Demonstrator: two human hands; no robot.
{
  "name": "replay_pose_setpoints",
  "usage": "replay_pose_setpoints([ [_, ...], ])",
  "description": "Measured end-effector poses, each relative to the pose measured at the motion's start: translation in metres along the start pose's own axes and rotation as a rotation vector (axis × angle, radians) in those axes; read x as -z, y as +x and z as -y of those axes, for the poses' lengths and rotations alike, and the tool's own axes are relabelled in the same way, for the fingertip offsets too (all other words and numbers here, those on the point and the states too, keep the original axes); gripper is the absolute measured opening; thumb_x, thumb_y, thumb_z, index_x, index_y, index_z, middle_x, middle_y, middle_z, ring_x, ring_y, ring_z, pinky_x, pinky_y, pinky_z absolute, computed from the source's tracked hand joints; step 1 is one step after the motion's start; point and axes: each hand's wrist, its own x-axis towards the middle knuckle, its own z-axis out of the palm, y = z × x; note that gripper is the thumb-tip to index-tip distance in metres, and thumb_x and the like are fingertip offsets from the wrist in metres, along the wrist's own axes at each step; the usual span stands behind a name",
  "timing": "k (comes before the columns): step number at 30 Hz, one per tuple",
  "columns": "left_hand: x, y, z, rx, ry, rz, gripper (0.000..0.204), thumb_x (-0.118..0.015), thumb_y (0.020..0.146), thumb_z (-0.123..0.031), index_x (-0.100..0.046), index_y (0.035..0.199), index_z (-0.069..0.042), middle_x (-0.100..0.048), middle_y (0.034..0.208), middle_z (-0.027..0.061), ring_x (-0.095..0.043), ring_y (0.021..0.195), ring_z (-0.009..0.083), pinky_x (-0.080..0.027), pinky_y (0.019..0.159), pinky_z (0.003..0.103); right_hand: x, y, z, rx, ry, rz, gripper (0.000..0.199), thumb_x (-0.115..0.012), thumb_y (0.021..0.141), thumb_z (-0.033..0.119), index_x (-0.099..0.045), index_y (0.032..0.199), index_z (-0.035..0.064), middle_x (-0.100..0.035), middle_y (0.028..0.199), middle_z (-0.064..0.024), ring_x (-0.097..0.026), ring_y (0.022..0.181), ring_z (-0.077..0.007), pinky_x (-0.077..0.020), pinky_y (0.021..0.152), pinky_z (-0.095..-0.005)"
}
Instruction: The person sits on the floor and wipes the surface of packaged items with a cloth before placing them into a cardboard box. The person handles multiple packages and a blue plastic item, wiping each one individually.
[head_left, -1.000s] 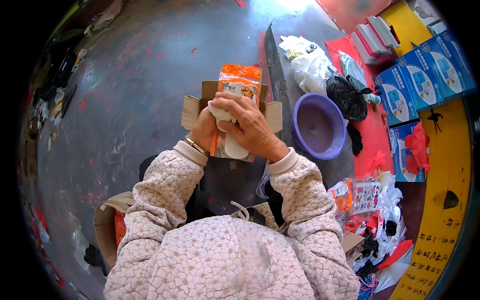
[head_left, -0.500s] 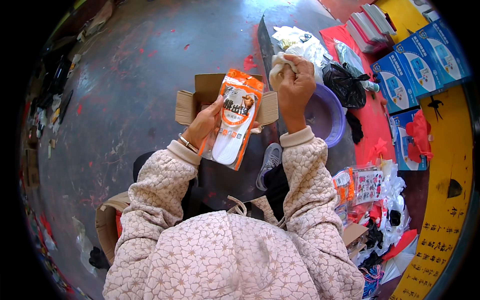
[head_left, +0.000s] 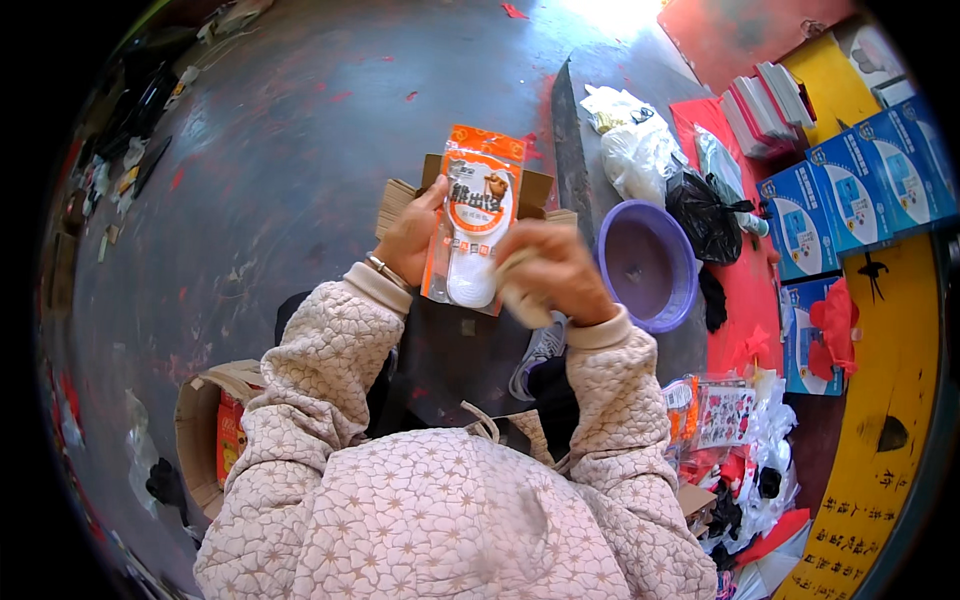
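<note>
**Right hand back at the orange packet**

The left hand has its fingers closed round the left edge of an orange-and-clear packet, holding it upright over the open cardboard box on the grey floor. Through the clear lower part shows something white, shaped like a pair of insoles.

What has changed is the right hand. Half a second ago it was lifted away toward 1 o'clock, up by the purple basin, gripping something pale. Now it has dropped back to the packet's lower right corner, at about 4 o'clock from the packet's middle. It is blurred with motion, curled round a pale, flat piece, perhaps paper or card; I cannot tell exactly what it is, nor whether it touches the packet.

So the packet has stayed put in the left hand while the right one returns, and the work looks to be two-handed at the packet again.

Off at 3 o'clock stand blue cartons, with a black bag just beyond the basin.
</note>
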Motion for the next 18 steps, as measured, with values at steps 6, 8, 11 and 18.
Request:
replay_pose_setpoints([
  [6,-0.01,-0.005,0.016,0.143,0.371,-0.015,0.046,-0.055,0.084,-0.016,-0.042,0.127,-0.005,-0.056,0.117,0.0152,-0.057,0.105,0.0255,-0.046,0.091,0.041,0.003,0.012,-0.002,0.134,0.007,-0.724,0.02,-0.047,0.073,-0.006,-0.058,0.087,0.0031,-0.061,0.074,-0.0105,-0.06,0.065,-0.0138,-0.0489,0.056,-0.0291],
  [8,-0.015,-0.01,0.024,0.07,0.761,-0.036,0.053,-0.058,0.077,-0.003,-0.041,0.128,-0.004,-0.059,0.114,0.0147,-0.057,0.106,0.0259,-0.045,0.093,0.039,-0.011,0.028,-0.013,0.546,-0.665,-0.535,0.018,-0.053,0.069,-0.005,-0.057,0.084,0.0047,-0.058,0.084,-0.0121,-0.06,0.071,-0.0255,-0.0499,0.061,-0.0326],
  [11,-0.004,-0.012,0.029,0.174,0.785,-0.106,0.067,-0.051,0.064,0.011,-0.039,0.128,-0.003,-0.057,0.114,0.015,-0.059,0.104,0.0264,-0.046,0.092,0.038,-0.021,0.035,-0.031,0.371,-0.877,-0.465,0.017,-0.053,0.07,-0.002,-0.059,0.084,0.0064,-0.057,0.084,-0.012,-0.06,0.076,-0.0315,-0.0492,0.066,-0.0376],
  [18,-0.038,-0.025,0.022,0.105,0.635,-0.073,0.074,-0.051,0.061,0.011,-0.031,0.132,0.003,-0.054,0.116,0.0213,-0.06,0.1,0.0362,-0.05,0.087,0.042,0.097,0.016,-0.086,-0.383,-0.789,-0.811,0.017,-0.057,0.074,0.013,-0.062,0.089,0.0054,-0.063,0.08,-0.0113,-0.063,0.075,-0.0258,-0.0506,0.062,-0.0336],
])
